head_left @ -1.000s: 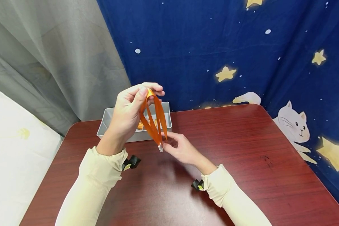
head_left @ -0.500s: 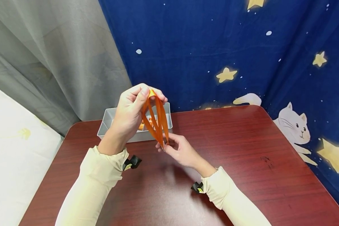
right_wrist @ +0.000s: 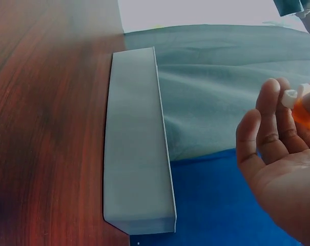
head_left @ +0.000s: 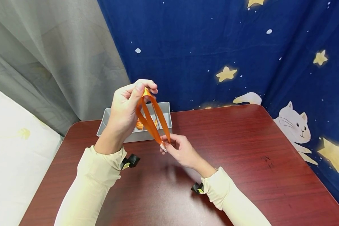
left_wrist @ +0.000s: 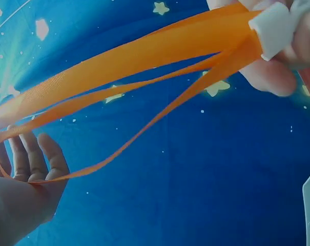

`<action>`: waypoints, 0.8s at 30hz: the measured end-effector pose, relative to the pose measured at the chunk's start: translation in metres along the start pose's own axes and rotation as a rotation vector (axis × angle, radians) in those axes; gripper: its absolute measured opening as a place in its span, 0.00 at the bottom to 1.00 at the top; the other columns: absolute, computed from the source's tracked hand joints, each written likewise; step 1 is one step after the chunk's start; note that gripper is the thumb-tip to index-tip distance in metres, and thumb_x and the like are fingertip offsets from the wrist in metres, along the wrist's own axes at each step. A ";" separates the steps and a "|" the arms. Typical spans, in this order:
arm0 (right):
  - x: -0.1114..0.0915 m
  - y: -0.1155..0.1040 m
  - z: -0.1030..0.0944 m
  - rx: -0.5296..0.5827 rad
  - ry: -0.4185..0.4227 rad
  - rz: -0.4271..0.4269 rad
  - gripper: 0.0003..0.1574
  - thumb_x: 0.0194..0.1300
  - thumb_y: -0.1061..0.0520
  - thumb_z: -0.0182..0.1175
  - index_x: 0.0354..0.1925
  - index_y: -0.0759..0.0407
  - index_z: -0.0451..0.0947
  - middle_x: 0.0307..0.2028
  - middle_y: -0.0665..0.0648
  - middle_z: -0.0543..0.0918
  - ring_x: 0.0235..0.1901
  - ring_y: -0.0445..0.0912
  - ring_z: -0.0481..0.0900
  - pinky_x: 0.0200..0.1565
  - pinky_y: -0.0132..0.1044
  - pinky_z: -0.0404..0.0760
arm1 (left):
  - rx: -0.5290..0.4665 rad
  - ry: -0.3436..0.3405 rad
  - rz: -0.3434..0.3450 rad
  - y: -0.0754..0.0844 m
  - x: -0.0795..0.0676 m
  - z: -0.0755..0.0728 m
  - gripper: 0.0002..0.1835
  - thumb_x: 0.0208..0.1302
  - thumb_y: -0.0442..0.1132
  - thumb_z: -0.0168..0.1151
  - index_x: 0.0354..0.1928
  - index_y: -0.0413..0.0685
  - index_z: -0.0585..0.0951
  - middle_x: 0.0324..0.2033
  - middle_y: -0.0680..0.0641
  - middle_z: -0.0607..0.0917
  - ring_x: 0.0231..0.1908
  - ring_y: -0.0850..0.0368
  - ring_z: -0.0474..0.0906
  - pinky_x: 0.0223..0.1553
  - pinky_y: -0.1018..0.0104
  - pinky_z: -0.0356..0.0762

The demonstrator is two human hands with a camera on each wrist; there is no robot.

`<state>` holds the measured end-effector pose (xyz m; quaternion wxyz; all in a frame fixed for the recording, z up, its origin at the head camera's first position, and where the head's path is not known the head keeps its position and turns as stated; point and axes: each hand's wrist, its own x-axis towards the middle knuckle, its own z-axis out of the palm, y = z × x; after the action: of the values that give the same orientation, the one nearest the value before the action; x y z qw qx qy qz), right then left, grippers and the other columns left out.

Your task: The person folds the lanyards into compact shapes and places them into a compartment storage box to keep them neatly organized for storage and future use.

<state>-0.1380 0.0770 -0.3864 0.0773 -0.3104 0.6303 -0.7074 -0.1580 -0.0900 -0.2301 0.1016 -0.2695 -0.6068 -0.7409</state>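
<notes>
An orange ribbon lanyard [head_left: 151, 124] hangs in folded loops between the two hands, above the table. My left hand [head_left: 123, 108] pinches its top fold between thumb and fingers. At its lower end is a white plastic clip [head_left: 163, 145], which my right hand [head_left: 184, 153] pinches along with the ribbon end. In the left wrist view the orange strands run from the left hand [left_wrist: 29, 189] up to the white clip piece [left_wrist: 271, 29] at the right fingers. The right wrist view shows the right hand's thumb on the orange ribbon [right_wrist: 304, 115], its other fingers loosely bent.
Behind the hands, a grey divided box [head_left: 135, 136] stands at the back left of the reddish-brown table [head_left: 243, 150], partly covered by the left hand. Orange ribbon pieces [head_left: 139, 124] lie inside it. Blue starry [head_left: 192, 62] and grey curtains [head_left: 59, 62] border the table.
My left hand has moved slightly left and up, drawing the lanyard more slanted. The right fingers, earlier beside the clip, now pinch it. The box has not moved.
</notes>
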 end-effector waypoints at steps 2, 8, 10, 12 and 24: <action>0.000 0.000 0.001 -0.002 0.004 0.006 0.13 0.69 0.72 0.49 0.49 0.77 0.76 0.33 0.71 0.81 0.31 0.46 0.83 0.40 0.41 0.85 | -0.014 -0.006 -0.013 0.000 0.000 0.000 0.17 0.76 0.45 0.52 0.39 0.44 0.87 0.35 0.44 0.86 0.39 0.49 0.80 0.45 0.61 0.79; -0.002 0.001 0.006 -0.041 -0.028 -0.027 0.10 0.68 0.72 0.50 0.45 0.75 0.76 0.31 0.69 0.81 0.30 0.62 0.81 0.38 0.49 0.85 | -0.010 -0.074 -0.047 -0.001 -0.001 0.002 0.21 0.79 0.40 0.46 0.32 0.45 0.86 0.31 0.45 0.88 0.41 0.45 0.84 0.51 0.55 0.78; -0.002 0.002 0.007 -0.034 -0.030 -0.028 0.10 0.68 0.72 0.50 0.44 0.75 0.76 0.31 0.68 0.81 0.30 0.65 0.80 0.38 0.51 0.85 | 0.007 -0.076 -0.051 0.000 -0.001 0.002 0.21 0.78 0.41 0.47 0.31 0.46 0.86 0.29 0.46 0.88 0.42 0.44 0.84 0.50 0.55 0.77; -0.003 0.002 0.006 -0.023 -0.023 -0.024 0.11 0.68 0.72 0.49 0.46 0.76 0.75 0.31 0.70 0.81 0.30 0.59 0.81 0.38 0.50 0.85 | 0.029 -0.072 -0.058 0.002 -0.001 0.001 0.21 0.78 0.40 0.47 0.29 0.47 0.86 0.30 0.46 0.88 0.42 0.44 0.82 0.48 0.56 0.77; -0.003 0.001 -0.004 -0.083 0.035 0.006 0.14 0.68 0.73 0.50 0.50 0.75 0.76 0.34 0.70 0.82 0.31 0.48 0.82 0.41 0.49 0.85 | 0.063 -0.059 -0.119 0.009 0.001 -0.003 0.20 0.78 0.43 0.48 0.34 0.43 0.86 0.37 0.43 0.85 0.39 0.47 0.81 0.42 0.62 0.81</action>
<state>-0.1383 0.0816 -0.3889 0.0555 -0.2989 0.6613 -0.6858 -0.1553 -0.0952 -0.2223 0.0478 -0.2514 -0.6475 -0.7178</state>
